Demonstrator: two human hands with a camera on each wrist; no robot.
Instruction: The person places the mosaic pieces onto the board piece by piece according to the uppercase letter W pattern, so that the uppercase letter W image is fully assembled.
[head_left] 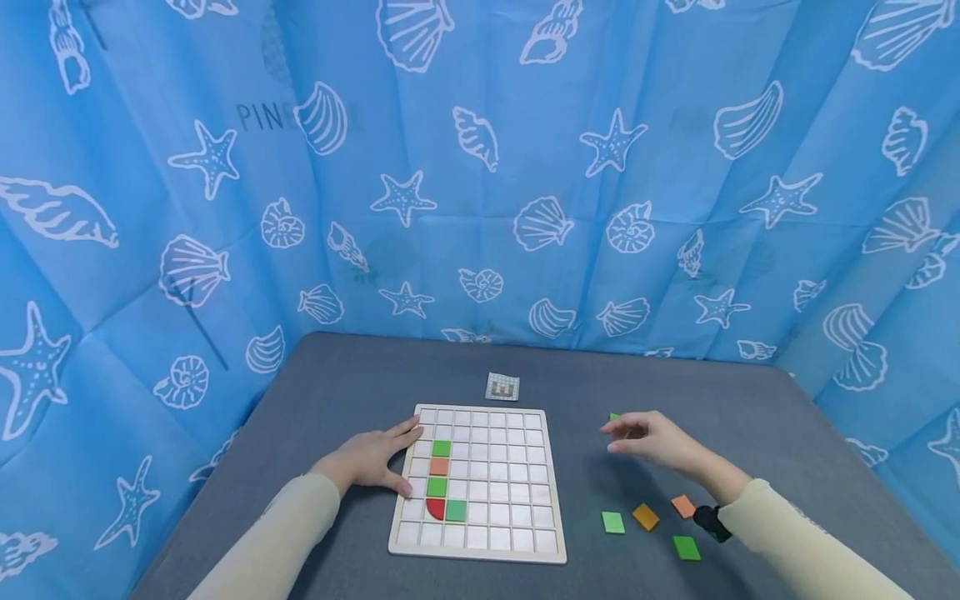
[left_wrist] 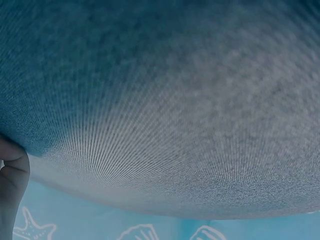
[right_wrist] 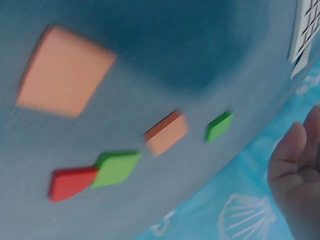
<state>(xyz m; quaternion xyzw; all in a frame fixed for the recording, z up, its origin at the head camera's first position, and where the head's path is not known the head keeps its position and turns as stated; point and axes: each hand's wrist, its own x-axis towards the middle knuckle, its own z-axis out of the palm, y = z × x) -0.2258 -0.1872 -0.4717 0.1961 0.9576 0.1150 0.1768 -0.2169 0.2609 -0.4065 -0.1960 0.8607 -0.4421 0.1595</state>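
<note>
A white square grid board (head_left: 517, 552) lies on the table. My left hand (head_left: 369, 458) rests at its left edge, thumb and fingers spread over the rim. In one column of the grid sit a green tile (head_left: 441, 448), an orange tile (head_left: 438, 467), another green tile (head_left: 437, 487) and a red rounded tile (head_left: 436, 508), with a teal tile (head_left: 455, 511) beside the red one. Right of the board, my right hand (head_left: 651, 439) hovers above the table, fingers loosely curved, nothing visible in them. A green tile (head_left: 614, 416) shows just past its fingertips.
Near my right forearm lie a light green tile (head_left: 613, 522), a brownish-orange tile (head_left: 646, 517), an orange tile (head_left: 683, 506) and a green tile (head_left: 686, 547). A small pattern card (head_left: 502, 387) lies behind the board. A red tile (right_wrist: 73, 183) shows in the right wrist view. A blue curtain (head_left: 480, 167) surrounds the table.
</note>
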